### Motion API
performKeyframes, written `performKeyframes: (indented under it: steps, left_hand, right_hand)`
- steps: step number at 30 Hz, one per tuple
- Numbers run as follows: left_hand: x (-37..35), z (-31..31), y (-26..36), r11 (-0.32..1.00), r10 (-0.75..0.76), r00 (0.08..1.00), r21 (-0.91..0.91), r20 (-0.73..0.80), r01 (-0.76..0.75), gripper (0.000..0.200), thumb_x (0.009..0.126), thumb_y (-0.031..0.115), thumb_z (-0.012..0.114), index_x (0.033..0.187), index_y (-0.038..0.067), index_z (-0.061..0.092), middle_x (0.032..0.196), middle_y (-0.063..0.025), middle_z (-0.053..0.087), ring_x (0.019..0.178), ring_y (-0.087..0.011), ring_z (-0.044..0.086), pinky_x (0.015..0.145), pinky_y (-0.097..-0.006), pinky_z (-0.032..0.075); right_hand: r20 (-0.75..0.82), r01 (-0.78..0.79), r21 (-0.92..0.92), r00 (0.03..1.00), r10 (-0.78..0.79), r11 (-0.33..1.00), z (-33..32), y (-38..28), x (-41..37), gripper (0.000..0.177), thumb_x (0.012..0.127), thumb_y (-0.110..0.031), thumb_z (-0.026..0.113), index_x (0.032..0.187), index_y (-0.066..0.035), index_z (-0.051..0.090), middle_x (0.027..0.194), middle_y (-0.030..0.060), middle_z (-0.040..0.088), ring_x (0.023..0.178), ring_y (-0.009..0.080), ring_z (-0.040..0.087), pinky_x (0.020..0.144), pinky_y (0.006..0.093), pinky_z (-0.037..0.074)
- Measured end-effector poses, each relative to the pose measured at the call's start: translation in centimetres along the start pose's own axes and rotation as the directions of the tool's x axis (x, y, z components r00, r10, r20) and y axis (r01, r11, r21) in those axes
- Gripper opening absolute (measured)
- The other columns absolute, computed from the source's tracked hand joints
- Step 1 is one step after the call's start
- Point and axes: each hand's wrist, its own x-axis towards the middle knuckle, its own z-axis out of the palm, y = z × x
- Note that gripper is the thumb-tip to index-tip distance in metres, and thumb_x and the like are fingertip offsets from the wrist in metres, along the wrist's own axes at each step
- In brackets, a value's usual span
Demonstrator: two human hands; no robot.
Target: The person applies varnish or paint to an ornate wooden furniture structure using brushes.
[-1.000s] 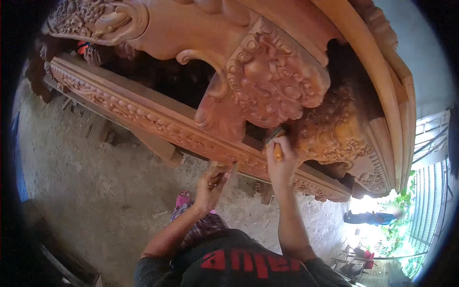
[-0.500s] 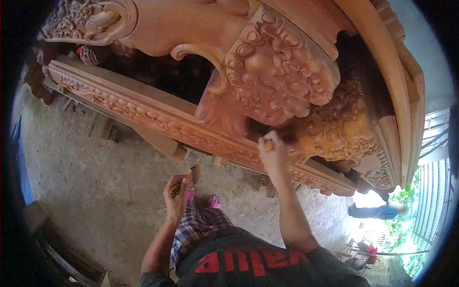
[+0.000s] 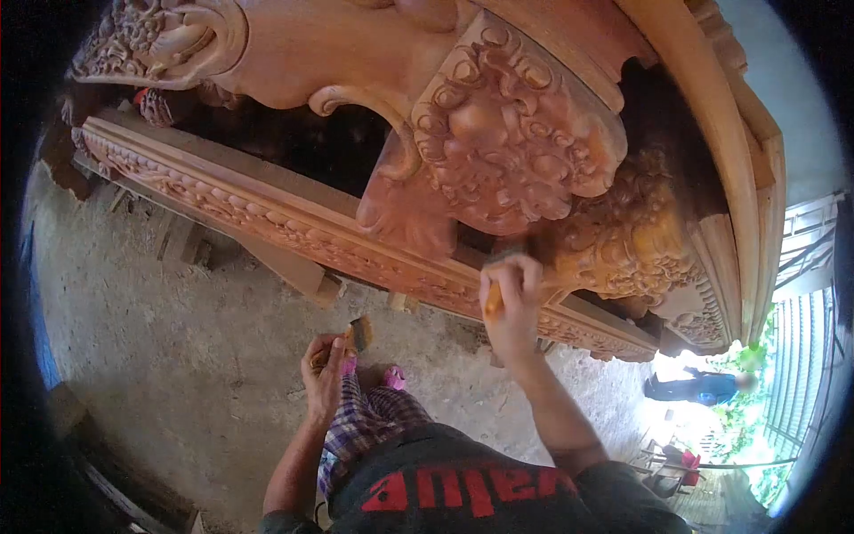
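Note:
My right hand (image 3: pixel 514 311) is closed around a brush with an orange handle (image 3: pixel 493 301). Its blurred bristle end touches or nearly touches the lower edge of the carved wooden bracket (image 3: pixel 498 133). To the right of that lies a more yellow carved section (image 3: pixel 627 236). Lower left, over the floor, my left hand (image 3: pixel 323 367) is closed around a second brush (image 3: pixel 359 335), whose flat bristles point up and right, away from the wood.
A long carved rail (image 3: pixel 222 200) crosses below the bracket, with wooden blocks (image 3: pixel 302 271) under it. Concrete floor (image 3: pixel 178 338) lies beneath. A person in blue (image 3: pixel 698 387) is at the far right, near a red object (image 3: pixel 690 463).
My right hand has shifted slightly down and turned, showing more of the brush handle. The left-hand brush has tilted a little. The whole view has moved slightly.

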Motion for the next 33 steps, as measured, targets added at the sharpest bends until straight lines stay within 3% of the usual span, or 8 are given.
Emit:
performKeyframes:
  steps: [7, 14, 17, 20, 22, 26, 28, 33]
  left_hand:
    - [0.0, -1.0, -0.8, 0.998, 0.023, 1.0, -0.058, 0.012, -0.022, 0.022, 0.094, 0.024, 0.059, 0.093, 0.002, 0.06, 0.079, 0.0003, 0.056, 0.072, -0.0084, 0.049, 0.065, -0.0238, 0.04]
    - [-0.2, -2.8, -2.1, 0.996, 0.033, 0.998, -0.075, -0.056, -0.037, 0.021, 0.093, 0.023, 0.059, 0.092, 0.002, 0.06, 0.081, -0.0017, 0.057, 0.075, -0.01, 0.052, 0.068, -0.0254, 0.043]
    - [-0.1, -2.8, -2.3, 0.997, 0.018, 0.997, -0.077, -0.073, -0.023, 0.02, 0.093, 0.023, 0.059, 0.091, 0.002, 0.06, 0.082, -0.0029, 0.059, 0.076, -0.0102, 0.053, 0.071, -0.0266, 0.045]
    - [0.1, -3.1, -2.6, 0.997, 0.034, 0.999, -0.068, -0.026, -0.036, 0.022, 0.094, 0.023, 0.058, 0.095, 0.002, 0.062, 0.088, -0.0041, 0.062, 0.084, -0.0141, 0.059, 0.078, -0.0298, 0.047]
    - [0.4, -3.2, -3.0, 0.997, 0.029, 0.999, -0.074, -0.029, -0.031, 0.022, 0.094, 0.023, 0.058, 0.095, 0.002, 0.061, 0.088, -0.0042, 0.063, 0.085, -0.0144, 0.06, 0.078, -0.0298, 0.047]
    - [0.4, -2.6, -2.6, 0.989, 0.009, 0.999, -0.145, -0.035, -0.014, 0.021, 0.093, 0.023, 0.06, 0.091, 0.002, 0.059, 0.083, -0.0018, 0.059, 0.077, -0.0099, 0.054, 0.074, -0.0272, 0.045]
    - [0.4, -2.6, -2.8, 0.991, 0.007, 1.0, -0.133, -0.015, -0.009, 0.022, 0.094, 0.024, 0.058, 0.093, 0.002, 0.06, 0.087, -0.0033, 0.061, 0.082, -0.0122, 0.057, 0.077, -0.0287, 0.046]
    - [0.3, -2.0, -1.7, 0.991, 0.013, 0.999, -0.136, -0.032, -0.017, 0.019, 0.093, 0.022, 0.06, 0.092, 0.003, 0.06, 0.084, -0.0014, 0.061, 0.078, -0.009, 0.054, 0.073, -0.0259, 0.045]
  right_hand:
    - [0.425, -0.022, -0.177, 0.9, 0.097, 0.984, 4.2, 1.1, 0.7, 0.03, 0.077, -0.004, 0.065, 0.098, -0.003, 0.044, 0.101, 0.0182, 0.051, 0.094, 0.0396, 0.055, 0.073, 0.048, 0.048]
    - [0.265, -0.003, -0.357, 0.959, 0.105, 0.934, 3.6, 1.7, 3.2, 0.034, 0.074, -0.005, 0.067, 0.099, -0.003, 0.043, 0.101, 0.0182, 0.053, 0.091, 0.0376, 0.059, 0.072, 0.0471, 0.048]
    - [0.475, -0.107, -0.411, 0.823, 0.313, 0.905, 4.5, 0.4, 2.5, 0.041, 0.075, -0.006, 0.065, 0.11, -0.003, 0.044, 0.106, 0.0167, 0.054, 0.095, 0.0377, 0.057, 0.072, 0.0498, 0.047]
    - [0.476, -0.024, -0.347, 0.857, 0.198, 0.938, 4.5, 0.3, 2.4, 0.043, 0.076, -0.007, 0.064, 0.114, -0.002, 0.044, 0.11, 0.0162, 0.053, 0.095, 0.0393, 0.058, 0.072, 0.0518, 0.047]
    - [0.171, 0.118, -0.454, 0.984, -0.044, 0.883, 3.7, 0.6, 3.1, 0.039, 0.075, -0.006, 0.064, 0.109, -0.002, 0.045, 0.108, 0.0174, 0.053, 0.095, 0.0412, 0.057, 0.072, 0.0531, 0.047]
    - [0.158, 0.101, -0.433, 0.987, -0.036, 0.896, 2.8, 0.6, 3.4, 0.033, 0.073, -0.005, 0.065, 0.098, -0.002, 0.045, 0.106, 0.0179, 0.053, 0.096, 0.0414, 0.056, 0.075, 0.0522, 0.046]
    - [0.487, -0.128, -0.26, 0.838, 0.245, 0.957, 2.3, -1.1, 2.7, 0.034, 0.071, -0.002, 0.065, 0.099, -0.003, 0.044, 0.104, 0.0174, 0.053, 0.1, 0.0416, 0.053, 0.078, 0.0524, 0.044]
    - [0.368, 0.009, -0.052, 0.93, 0.011, 0.999, 2.2, -1.3, 1.2, 0.032, 0.072, -0.001, 0.063, 0.098, -0.003, 0.044, 0.095, 0.0167, 0.054, 0.095, 0.0389, 0.054, 0.076, 0.0513, 0.044]
